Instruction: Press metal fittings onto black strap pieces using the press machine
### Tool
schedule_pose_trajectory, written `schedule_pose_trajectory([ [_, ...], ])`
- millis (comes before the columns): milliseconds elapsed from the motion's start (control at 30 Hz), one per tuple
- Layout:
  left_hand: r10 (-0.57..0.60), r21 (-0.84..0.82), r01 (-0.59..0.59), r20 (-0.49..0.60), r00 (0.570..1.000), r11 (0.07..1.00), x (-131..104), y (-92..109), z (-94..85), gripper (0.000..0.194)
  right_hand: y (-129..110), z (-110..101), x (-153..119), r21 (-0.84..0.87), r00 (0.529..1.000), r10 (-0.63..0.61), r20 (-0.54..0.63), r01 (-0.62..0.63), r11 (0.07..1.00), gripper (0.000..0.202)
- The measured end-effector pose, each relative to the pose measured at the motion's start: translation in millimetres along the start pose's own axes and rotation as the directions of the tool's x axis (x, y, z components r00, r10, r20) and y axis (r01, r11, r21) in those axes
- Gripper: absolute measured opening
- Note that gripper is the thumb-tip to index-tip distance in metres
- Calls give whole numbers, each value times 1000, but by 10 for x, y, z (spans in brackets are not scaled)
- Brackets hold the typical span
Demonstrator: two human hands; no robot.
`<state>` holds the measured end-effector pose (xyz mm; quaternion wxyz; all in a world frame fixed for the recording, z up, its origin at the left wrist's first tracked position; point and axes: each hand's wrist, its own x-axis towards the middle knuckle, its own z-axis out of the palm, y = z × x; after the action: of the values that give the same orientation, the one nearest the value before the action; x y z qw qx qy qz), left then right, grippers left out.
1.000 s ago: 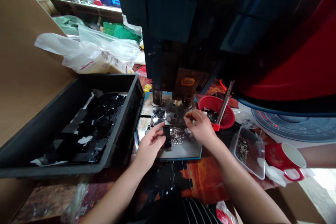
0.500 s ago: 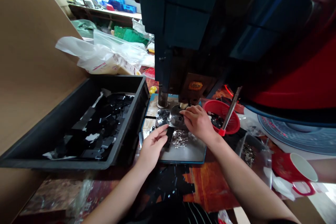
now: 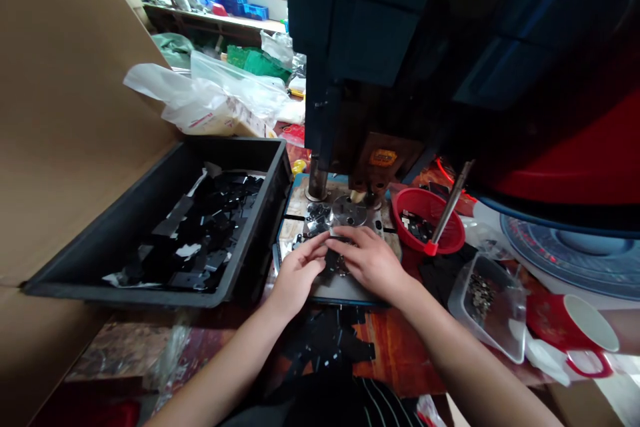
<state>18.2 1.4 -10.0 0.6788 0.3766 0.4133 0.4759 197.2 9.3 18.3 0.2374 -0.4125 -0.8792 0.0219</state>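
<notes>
Bringing our fingertips close together over the near half of the press's metal base plate [image 3: 340, 290], we have both hands above a dark flat piece [image 3: 329, 268]. Our left hand [image 3: 300, 275] has its fingers stretched toward the round die [image 3: 349, 211], the thumb a little below them at the dark piece; we cannot tell whether it pinches it. Our right hand [image 3: 373, 261] lies palm down with its fingers extended across the plate, their tips beside those of the left; its thumb is hidden, so we cannot tell its grip.

The dark piece is near the middle of the plate, just on our side of the die, partly covered by our fingers. Small silvery parts [image 3: 343, 264] show beneath our right hand, and more small pieces [image 3: 317, 215] lie left of the die.

Beyond the plate's left edge stands a black bin [image 3: 150, 295] of dark flat pieces. Off its right edge sit a red basket [image 3: 457, 233] and, nearer us, a clear tub [image 3: 510, 327] of small metal parts beside a red mug [image 3: 547, 320]. Black scraps [image 3: 325, 340] cover the tabletop [image 3: 400, 353] in front of the plate's near edge.
</notes>
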Motion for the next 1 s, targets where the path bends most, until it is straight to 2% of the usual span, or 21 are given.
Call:
schedule_pose_trajectory([
  [167,-7,-46,11,88,996,999,-9,-21,-47,51,-15,78,-40,55,999,-22,-30,24,998,36],
  [433,-31,-114,44,112,993,992,-26,-23,-49,49,29,85,-200,92,995,-20,-98,29,995,36],
  [533,-33,-85,43,113,993,995,-29,-27,-55,45,9,77,-241,135,993,31,-113,-16,991,34],
  [633,-23,-13,25,101,995,1000,-24,-36,-56,34,-33,62,-270,276,984,155,-87,-126,953,28],
  [700,-13,25,11,82,997,1000,-18,-33,-51,28,-70,63,-282,404,955,295,-22,-262,877,26],
  [733,-13,35,11,71,997,999,-14,-27,-47,26,-90,67,-286,465,926,376,25,-344,816,26],
  [833,-47,41,45,42,998,998,-4,0,-36,28,-146,86,-283,598,802,568,186,-551,582,29],
  [900,-77,36,76,30,997,996,-1,13,-31,32,-174,97,-274,645,740,620,261,-611,459,32],
  [1000,-84,74,83,17,996,994,-3,17,-23,34,-193,101,-264,687,717,642,273,-612,392,32],
])
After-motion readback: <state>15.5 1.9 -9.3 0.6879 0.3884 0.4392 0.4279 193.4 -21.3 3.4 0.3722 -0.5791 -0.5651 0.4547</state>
